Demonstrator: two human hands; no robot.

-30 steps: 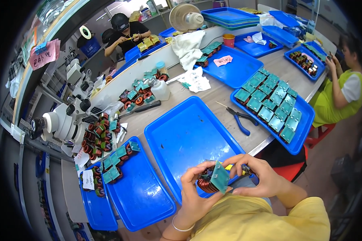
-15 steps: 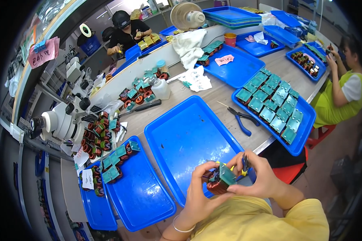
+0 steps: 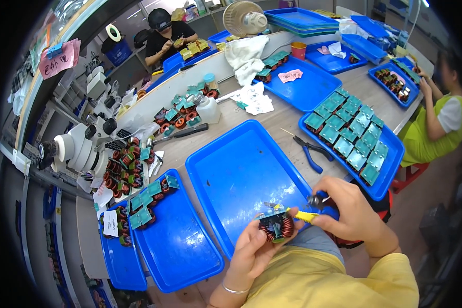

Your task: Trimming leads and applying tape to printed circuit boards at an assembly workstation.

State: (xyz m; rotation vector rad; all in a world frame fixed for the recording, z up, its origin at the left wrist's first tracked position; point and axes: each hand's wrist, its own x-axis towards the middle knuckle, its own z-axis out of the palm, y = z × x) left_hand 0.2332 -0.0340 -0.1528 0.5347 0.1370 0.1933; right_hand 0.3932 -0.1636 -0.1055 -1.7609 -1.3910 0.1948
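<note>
Where two bare hands work, a grey-brown workbench (image 3: 278,115) spreads beneath, the largest thing noted. Next, blue trays: a big central tray (image 3: 236,169), scuffed; a right-hand tray (image 3: 390,169) packed with rows of green-boarded coils (image 3: 314,121); a left tray (image 3: 185,244) with similar coils along one side of its far end.

Right hand (image 3: 349,205) gripping a yellow-handled tool (image 3: 306,216). Left hand (image 3: 256,251) closed around a copper-wound unit (image 3: 276,229), over the near edge of the central tray; its green board edge-on, facing away from the body. Tool just beside unit; contact cannot be told.

Blue-handled pliers (image 3: 312,160) between central and right-hand trays.

Writing, by sheet size: pink papers (image 3: 60,60) hung upper left by a blue clip, bold dark handwritten characters. White sheet (image 3: 259,103) on the bench beyond the central tray, creased, dark handwriting. White label (image 3: 110,224) over coils at far left, a few pen strokes. Smallest, a crumpled pink slip (image 3: 290,76) in the far tray (image 3: 308,95), marks too small to read.
</note>
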